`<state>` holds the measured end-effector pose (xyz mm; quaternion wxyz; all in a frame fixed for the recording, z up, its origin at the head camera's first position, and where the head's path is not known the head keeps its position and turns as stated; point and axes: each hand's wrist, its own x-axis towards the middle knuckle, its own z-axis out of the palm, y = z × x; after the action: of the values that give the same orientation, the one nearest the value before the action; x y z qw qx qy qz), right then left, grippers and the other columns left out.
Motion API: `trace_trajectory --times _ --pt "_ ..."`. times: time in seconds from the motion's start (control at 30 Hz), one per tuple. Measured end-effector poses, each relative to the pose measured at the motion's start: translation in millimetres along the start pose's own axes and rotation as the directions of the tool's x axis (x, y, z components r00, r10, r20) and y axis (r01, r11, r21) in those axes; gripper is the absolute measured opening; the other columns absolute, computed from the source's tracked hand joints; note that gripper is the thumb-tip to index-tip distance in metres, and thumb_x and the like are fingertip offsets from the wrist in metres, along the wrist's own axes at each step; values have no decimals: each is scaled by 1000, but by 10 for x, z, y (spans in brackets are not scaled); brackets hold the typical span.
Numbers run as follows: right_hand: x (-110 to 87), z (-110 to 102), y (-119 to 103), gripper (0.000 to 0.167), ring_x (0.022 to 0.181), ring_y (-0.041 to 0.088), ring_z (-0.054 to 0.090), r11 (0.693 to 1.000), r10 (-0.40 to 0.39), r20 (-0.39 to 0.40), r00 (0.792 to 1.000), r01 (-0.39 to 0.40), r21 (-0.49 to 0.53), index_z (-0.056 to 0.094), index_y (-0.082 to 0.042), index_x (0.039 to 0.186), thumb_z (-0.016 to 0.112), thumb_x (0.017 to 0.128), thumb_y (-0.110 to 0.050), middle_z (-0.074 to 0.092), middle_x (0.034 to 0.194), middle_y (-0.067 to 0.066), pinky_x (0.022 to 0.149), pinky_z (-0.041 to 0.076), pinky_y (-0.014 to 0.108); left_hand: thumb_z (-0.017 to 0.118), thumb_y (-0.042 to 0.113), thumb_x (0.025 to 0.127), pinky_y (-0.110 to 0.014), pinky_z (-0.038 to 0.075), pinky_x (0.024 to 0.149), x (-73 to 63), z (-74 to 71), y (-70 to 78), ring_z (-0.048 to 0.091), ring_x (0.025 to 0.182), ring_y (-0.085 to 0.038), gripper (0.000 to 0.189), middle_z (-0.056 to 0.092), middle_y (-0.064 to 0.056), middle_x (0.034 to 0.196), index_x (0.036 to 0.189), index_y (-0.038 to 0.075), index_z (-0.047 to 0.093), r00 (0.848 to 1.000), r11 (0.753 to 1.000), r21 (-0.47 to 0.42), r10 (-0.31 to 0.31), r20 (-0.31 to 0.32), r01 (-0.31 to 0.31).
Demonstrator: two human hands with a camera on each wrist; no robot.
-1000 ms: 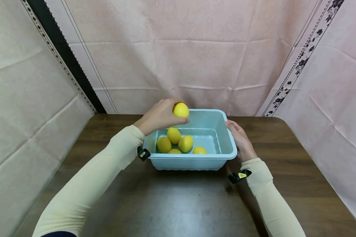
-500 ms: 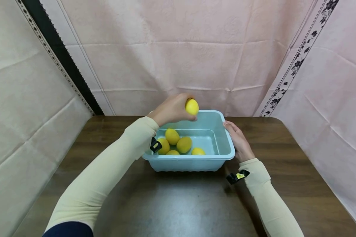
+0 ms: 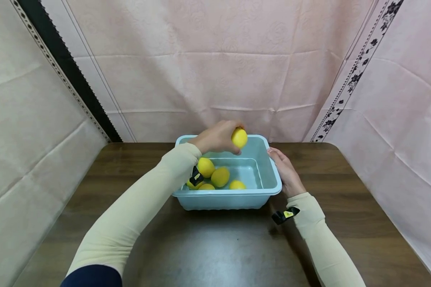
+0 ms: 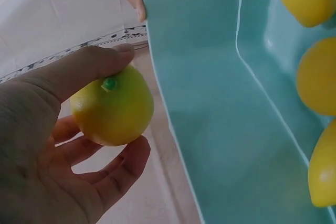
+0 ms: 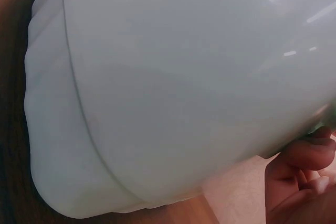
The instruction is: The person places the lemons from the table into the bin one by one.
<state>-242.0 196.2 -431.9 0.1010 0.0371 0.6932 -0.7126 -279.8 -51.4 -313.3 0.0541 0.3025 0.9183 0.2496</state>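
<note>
My left hand (image 3: 220,137) holds a yellow lemon (image 3: 239,138) above the back part of a light blue plastic basin (image 3: 226,202). In the left wrist view the thumb lies over the top of the lemon (image 4: 113,108), near its green stem end, and the fingers curve under it. Several more lemons (image 3: 220,176) lie in the left and front part of the basin; my left wrist partly covers one. My right hand (image 3: 287,173) grips the basin's right rim, with curled fingers (image 5: 310,156) at the edge in the right wrist view.
The basin stands on a dark brown wooden table (image 3: 215,247) near its back edge. Pale patterned cloth (image 3: 215,79) hangs behind and along both sides. Each wrist wears a black strap (image 3: 285,215) with a small device.
My left hand has carried the lemon to the right, rising a little and then dropping slightly. The right hand keeps its hold on the basin's rim.
</note>
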Motion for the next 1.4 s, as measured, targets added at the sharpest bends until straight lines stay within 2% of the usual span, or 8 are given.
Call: trace_trajectory --times 0.23,0.43,0.57,0.8,1.07,1.27,1.4 --pt "-3 -1 13 56 105 10 56 1000 9 7 1000 -9 -23 44 -16 155 49 111 -50 55 123 -1 80 53 25 89 11 82 -36 52 92 38 90 -5 58 104 -22 66 64 -1 119 141 11 59 998 1000 -3 31 57 -31" --pt "-5 -9 3 57 110 11 55 1000 6 11 1000 -6 -22 42 -15 156 48 111 -49 54 127 1 82 53 24 84 14 90 -37 52 104 62 111 0 62 122 -27 61 63 -6 141 145 8 59 995 999 -8 51 91 -51" --pt "-5 -11 -7 59 114 12 53 999 12 16 1000 -12 -32 39 -16 159 46 111 -50 52 133 1 86 52 25 80 15 95 -39 52 107 52 83 9 63 128 -32 54 60 -11 149 144 7 60 994 998 -27 54 95 -52" --pt "4 -13 -3 58 114 12 53 1000 2 17 1000 -1 -30 41 -16 158 47 111 -49 52 133 2 88 50 26 79 14 96 -40 53 106 7 21 11 63 129 -35 49 63 -12 146 141 6 63 996 998 -35 56 75 -54" --pt "-4 -19 18 57 113 10 51 1000 3 10 1000 -3 -3 38 -15 159 46 112 -45 51 133 1 87 49 23 75 19 99 -41 52 106 -130 -71 19 61 129 -33 47 64 -11 143 143 6 62 996 996 -45 73 56 -71" --pt "-11 -20 7 52 109 11 54 1000 1 17 1000 -1 3 43 -16 154 48 112 -47 53 126 -1 85 51 24 71 26 101 -40 49 109 -328 -178 22 60 127 -21 45 65 -6 142 143 11 62 998 998 -5 56 32 -56" --pt "-12 -27 -12 53 107 11 55 1000 1 21 1000 -1 -7 44 -16 154 49 111 -48 54 123 -1 84 52 25 71 27 102 -39 48 110 -458 -275 54 60 128 -22 43 66 -4 141 141 11 63 999 999 -9 39 1 -39"
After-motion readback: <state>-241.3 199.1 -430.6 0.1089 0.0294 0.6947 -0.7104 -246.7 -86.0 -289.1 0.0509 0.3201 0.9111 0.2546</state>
